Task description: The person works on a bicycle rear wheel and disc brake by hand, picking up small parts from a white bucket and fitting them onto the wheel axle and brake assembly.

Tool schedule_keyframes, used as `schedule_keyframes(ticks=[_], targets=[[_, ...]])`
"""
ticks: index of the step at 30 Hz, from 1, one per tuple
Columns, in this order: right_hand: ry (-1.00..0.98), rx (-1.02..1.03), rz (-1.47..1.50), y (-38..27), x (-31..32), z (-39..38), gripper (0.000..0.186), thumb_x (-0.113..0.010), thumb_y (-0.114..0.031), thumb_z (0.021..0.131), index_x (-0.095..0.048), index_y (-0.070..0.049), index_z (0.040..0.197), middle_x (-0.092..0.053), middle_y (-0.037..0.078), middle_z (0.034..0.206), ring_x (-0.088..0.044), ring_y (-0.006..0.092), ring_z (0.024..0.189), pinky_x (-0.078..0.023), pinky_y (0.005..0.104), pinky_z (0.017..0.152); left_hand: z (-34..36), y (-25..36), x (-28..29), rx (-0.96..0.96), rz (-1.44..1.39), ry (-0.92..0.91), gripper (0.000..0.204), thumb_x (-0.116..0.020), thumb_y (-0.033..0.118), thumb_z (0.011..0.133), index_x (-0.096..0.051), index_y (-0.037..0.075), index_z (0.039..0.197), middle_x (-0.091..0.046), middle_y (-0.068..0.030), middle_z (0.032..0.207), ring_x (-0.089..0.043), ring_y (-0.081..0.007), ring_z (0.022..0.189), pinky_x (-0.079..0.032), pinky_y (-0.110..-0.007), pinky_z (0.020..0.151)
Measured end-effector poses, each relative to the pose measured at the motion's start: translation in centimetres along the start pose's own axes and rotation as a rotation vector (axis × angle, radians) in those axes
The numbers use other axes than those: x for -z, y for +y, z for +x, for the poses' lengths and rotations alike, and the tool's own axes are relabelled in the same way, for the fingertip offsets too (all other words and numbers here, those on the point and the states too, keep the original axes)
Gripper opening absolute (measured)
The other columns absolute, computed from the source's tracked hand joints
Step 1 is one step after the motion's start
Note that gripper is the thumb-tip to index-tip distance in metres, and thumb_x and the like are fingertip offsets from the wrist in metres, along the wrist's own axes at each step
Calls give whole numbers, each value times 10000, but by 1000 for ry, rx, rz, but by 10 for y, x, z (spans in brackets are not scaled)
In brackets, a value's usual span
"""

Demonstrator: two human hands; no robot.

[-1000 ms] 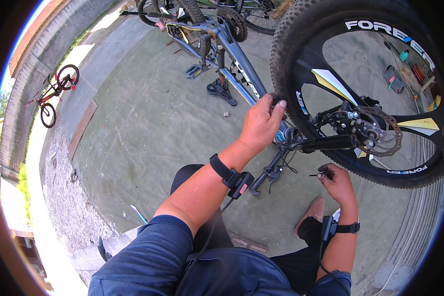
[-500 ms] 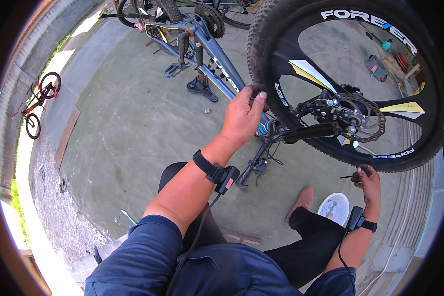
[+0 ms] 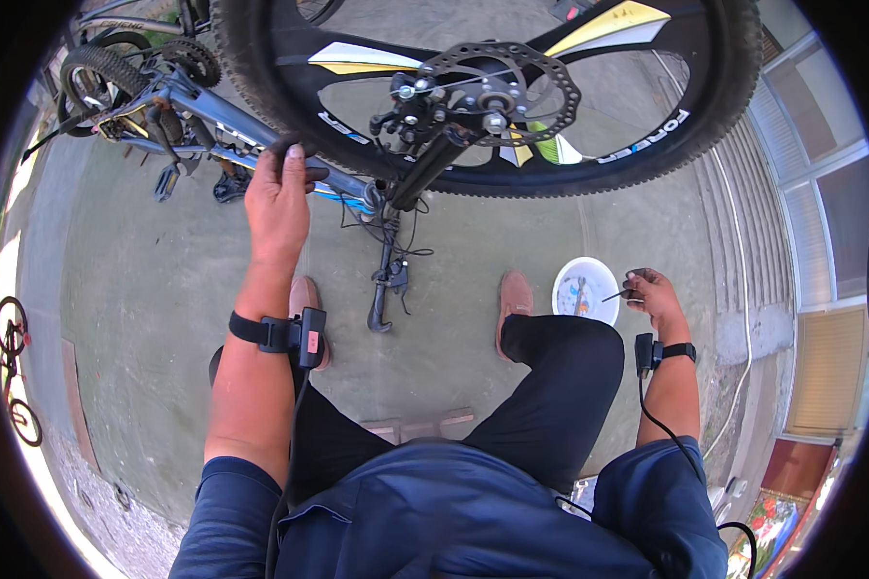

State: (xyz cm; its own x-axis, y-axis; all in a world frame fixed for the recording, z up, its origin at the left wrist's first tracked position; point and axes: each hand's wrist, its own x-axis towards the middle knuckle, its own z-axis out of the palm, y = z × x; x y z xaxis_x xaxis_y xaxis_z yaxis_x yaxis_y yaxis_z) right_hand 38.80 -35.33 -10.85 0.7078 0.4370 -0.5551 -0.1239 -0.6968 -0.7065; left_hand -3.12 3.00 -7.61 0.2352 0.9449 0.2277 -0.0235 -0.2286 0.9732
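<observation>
My left hand (image 3: 278, 207) is closed beside the lower left edge of the front wheel's tyre (image 3: 246, 92), its blackened fingers curled by the blue-grey bike frame (image 3: 217, 116). What lies between those fingers is hidden. Over the rim of a white bowl (image 3: 567, 273), my right hand (image 3: 652, 292) pinches a thin black rod (image 3: 616, 296), which points left. The mountain bike's front wheel fills the top, with a disc brake rotor (image 3: 555, 72), a caliper (image 3: 407, 92) and a black fork leg (image 3: 430, 169). Below hangs the handlebar (image 3: 380, 304) with its lever and looped cables.
Inside the bowl lie small tools or parts (image 3: 581, 297). More bikes stand at the upper left, and a small red-and-black bike (image 3: 12, 362) is at the far left. Stepped ridges (image 3: 734, 193) and a white hose (image 3: 746, 318) run along the right. My shoes (image 3: 515, 299) rest on the floor.
My view has swung right, so the bike now sits further up and left. My right hand with the rod has come down from the tyre's edge to the bowl. My left hand remains near the frame.
</observation>
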Motion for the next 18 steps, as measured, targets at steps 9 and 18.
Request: schedule_keyframes(ticks=[9,18], targets=[[167,-138,267,103,-12,23,280,-635,-229,897,-606,-53,1112,-647,44,976,-619,182,865,-506,324,715,0,-16,3,21,97,-22,342,-474,264,1026,-519,27,1269,-664,-88,1109,-680,-143,816,-505,-226,682],[151,-259,302,140,-23,44,607,-673,-383,887,-459,-63,1357,-531,102,1330,-446,313,1278,-368,510,1008,-2,-20,8,69,173,-32,364,-478,274,1024,-510,7,1269,-662,-93,1109,-680,-158,838,-526,-255,726]])
